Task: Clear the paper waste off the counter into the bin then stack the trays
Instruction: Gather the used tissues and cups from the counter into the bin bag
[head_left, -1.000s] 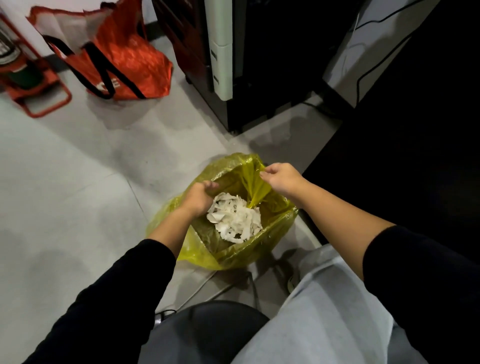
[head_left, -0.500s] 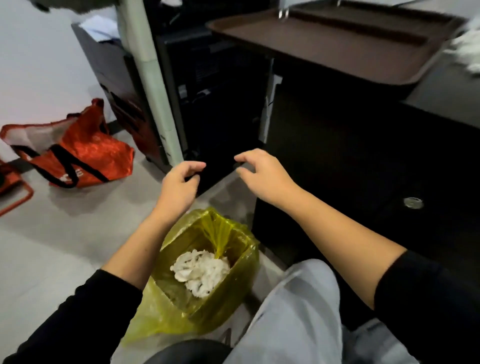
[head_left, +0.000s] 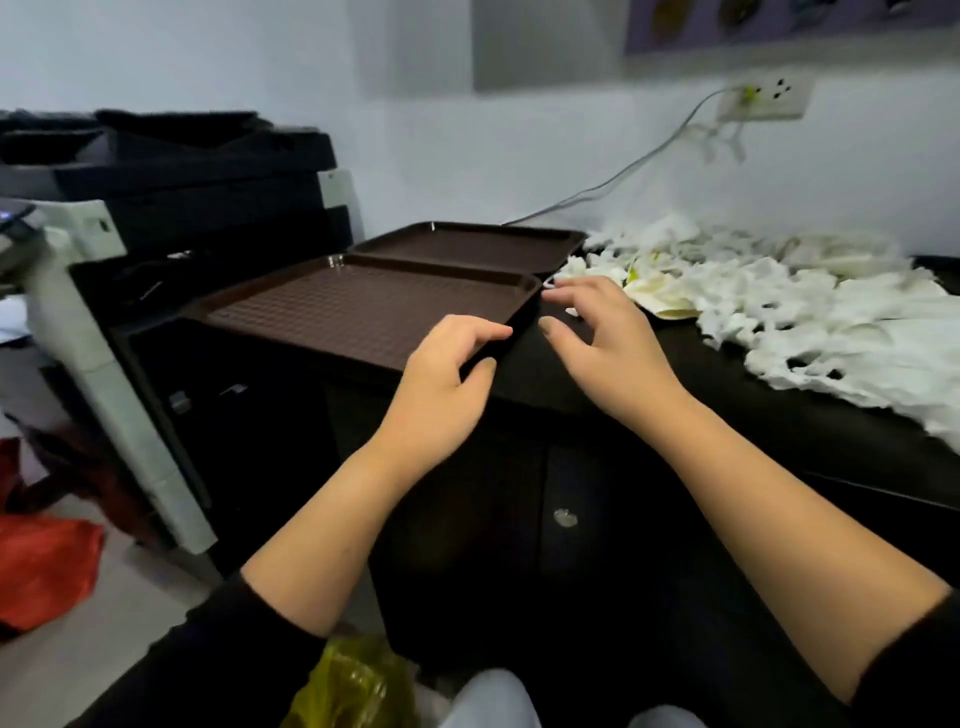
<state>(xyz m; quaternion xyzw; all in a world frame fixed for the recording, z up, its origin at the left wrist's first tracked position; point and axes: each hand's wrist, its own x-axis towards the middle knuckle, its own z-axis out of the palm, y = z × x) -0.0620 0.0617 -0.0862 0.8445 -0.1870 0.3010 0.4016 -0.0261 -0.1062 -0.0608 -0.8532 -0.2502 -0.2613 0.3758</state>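
A black bench (head_left: 779, 415) runs from the centre to 3 o'clock, a wide heap of torn white paper waste (head_left: 810, 317) strewn over its right half. At 9 o'clock stands a large office copier (head_left: 156, 218) in black and pale grey. Two brown trays lie edge to edge on the bench's left end: the near tray (head_left: 337, 306), with a gridded floor, overhangs the bench's left edge, and the far tray (head_left: 467, 247) sits just behind it at 12 o'clock. The person's left hand (head_left: 441, 384) is at the near tray's right front corner, fingers (head_left: 483, 330) curled above the rim and thumb below it; whether they touch it cannot be told. The right hand (head_left: 602, 343) hovers just beside that corner, fingers (head_left: 576, 288) apart and loosely bent, holding nothing, near the paper's edge. A red bag (head_left: 41, 571) lies on the floor at 8 o'clock. The yellow bin bag (head_left: 353, 686) shows at 6 o'clock. A wall socket (head_left: 763, 101) with a cable is at 1 o'clock.
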